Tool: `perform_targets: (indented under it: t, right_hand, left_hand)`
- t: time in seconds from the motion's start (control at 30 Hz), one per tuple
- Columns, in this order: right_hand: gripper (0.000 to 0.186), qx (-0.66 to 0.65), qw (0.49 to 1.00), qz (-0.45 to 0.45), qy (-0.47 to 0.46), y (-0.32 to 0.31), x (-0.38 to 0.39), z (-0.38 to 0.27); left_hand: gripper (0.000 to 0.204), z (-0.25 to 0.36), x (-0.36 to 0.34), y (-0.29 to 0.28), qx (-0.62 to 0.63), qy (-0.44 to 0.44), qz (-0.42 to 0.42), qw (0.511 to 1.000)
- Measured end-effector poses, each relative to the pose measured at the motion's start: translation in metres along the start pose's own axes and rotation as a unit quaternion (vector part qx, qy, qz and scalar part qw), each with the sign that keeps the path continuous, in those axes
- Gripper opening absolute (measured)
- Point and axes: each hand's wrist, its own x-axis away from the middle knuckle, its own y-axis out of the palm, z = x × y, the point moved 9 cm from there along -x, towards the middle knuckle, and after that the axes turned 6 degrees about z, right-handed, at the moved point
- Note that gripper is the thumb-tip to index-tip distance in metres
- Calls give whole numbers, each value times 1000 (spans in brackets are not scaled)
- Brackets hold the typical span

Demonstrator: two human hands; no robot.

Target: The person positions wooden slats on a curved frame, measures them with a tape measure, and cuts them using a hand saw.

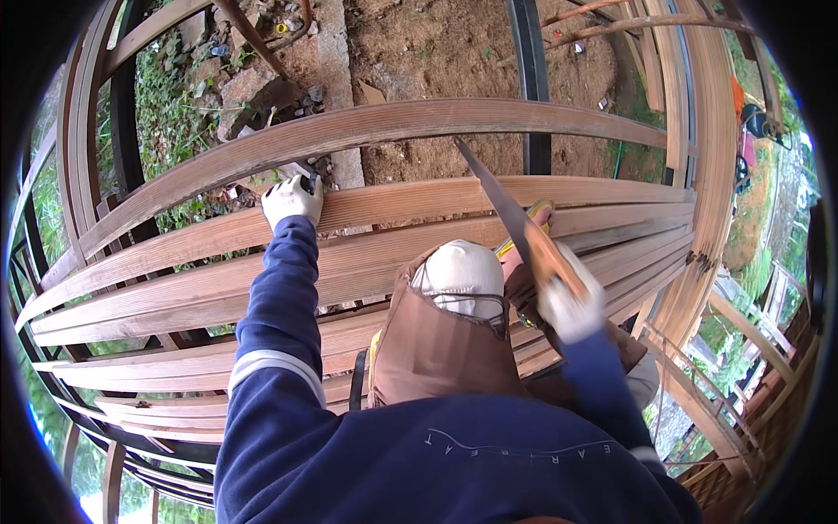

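Observation:
My right hand [572, 301], in a white glove and smeared by motion, is closed around the wooden handle of a handsaw [504, 203]. Its blade slants up and left across the nearest decking plank [410, 199], and the tip reaches the separate far plank [375, 125]. My left hand [294, 203], also gloved, lies at that nearest plank's far edge with its fingers curled. A small dark piece shows at those fingertips, beside a pale metal strip [301, 168] in the gap; I cannot make out what they are.
Grooved planks [175, 319] run side by side beneath me, with gaps between them. A dark metal beam [531, 87] crosses under the far plank. Lower down lie soil, rubble [249, 100] and plants. Long boards [703, 157] are stacked at the right. My bent knee [458, 275] is close by.

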Motion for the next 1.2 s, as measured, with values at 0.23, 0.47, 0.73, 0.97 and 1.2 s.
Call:
perform_targets:
  t: [0.23,0.47,0.73,0.97,1.2]
  right_hand:
    - [39,-59,989,-117,-70,27,-32,11]
    - [47,-152,930,-170,-287,27,-20,2]
    - [39,74,997,-9,-14,4,-11,7]
    - [34,101,986,24,-130,8,-29,0]
    - [33,226,969,23,-101,38,-65,25]
  left_hand:
    - [43,8,-3,12,19,29,40,999]
    - [44,2,-1,0,-7,-1,0,1000]
    - [42,6,6,4,3,15,22,1000]
    - [41,25,-4,-2,10,37,35,999]
    - [40,19,-2,-6,2,23,42,999]
